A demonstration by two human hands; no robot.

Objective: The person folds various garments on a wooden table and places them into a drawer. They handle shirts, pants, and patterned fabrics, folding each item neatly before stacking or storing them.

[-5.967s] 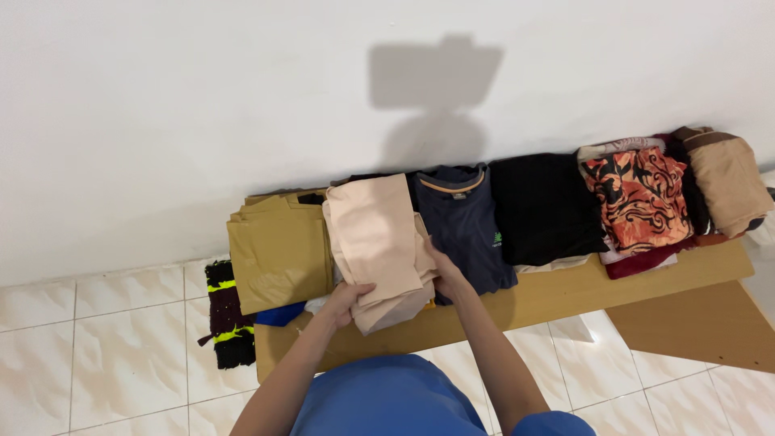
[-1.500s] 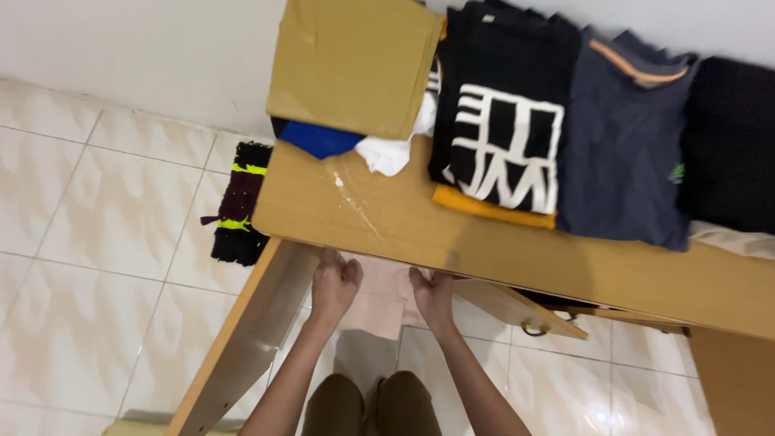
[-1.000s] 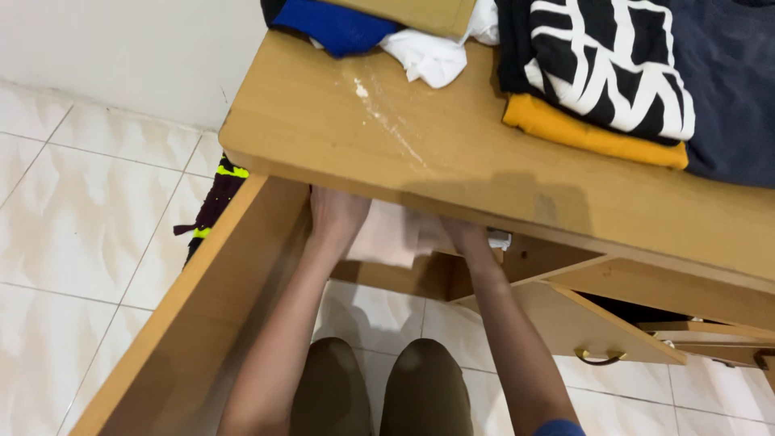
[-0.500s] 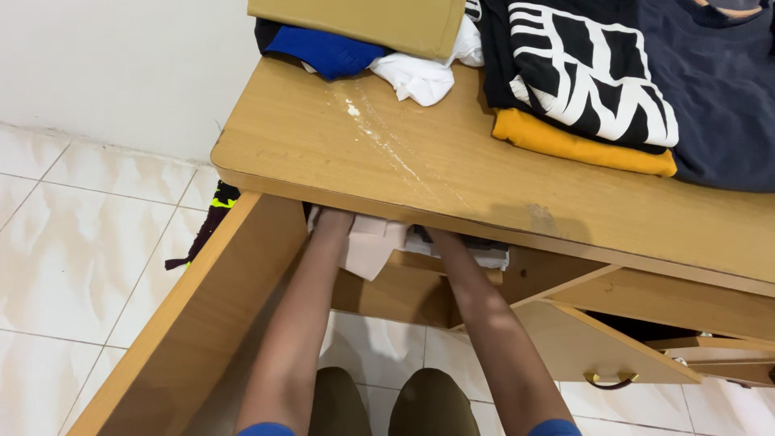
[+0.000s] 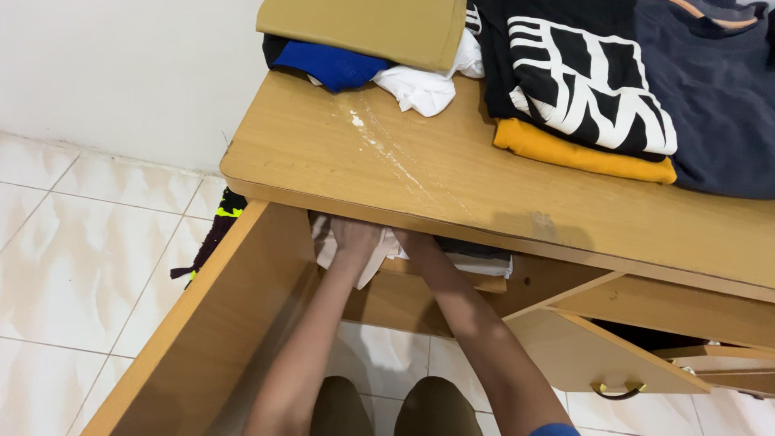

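Both arms reach under the front edge of the wooden cabinet [image 5: 452,173], into the shelf space just below its top. The left hand [image 5: 353,238] lies flat on a pale pink folded cloth [image 5: 373,258], fingers spread, pressing rather than gripping. The right hand [image 5: 408,240] is just beside it, but its fingers go under the top's edge, so I cannot tell whether they are curled on the cloth or only resting there. The 2 hands sit close together, not clasped.

The pink cloth lies on the shelf near the cabinet's left front corner, 1 corner drooping over the shelf's lip. Other folded things, white and dark, lie beside it to the right.

To seat it well, I would judge the hands should push it flat and level toward the back, then tuck that hanging corner up so the fold holds. Easing the hands out palm-down would keep the top layer from dragging.

The open door [image 5: 218,323] stands to the left, a drawer [image 5: 597,363] hangs open to the right. On top lie a tan folded cloth [image 5: 363,28], a blue one [image 5: 327,63], a white one [image 5: 420,87] and a black printed shirt [image 5: 581,73] over a yellow one [image 5: 581,155].
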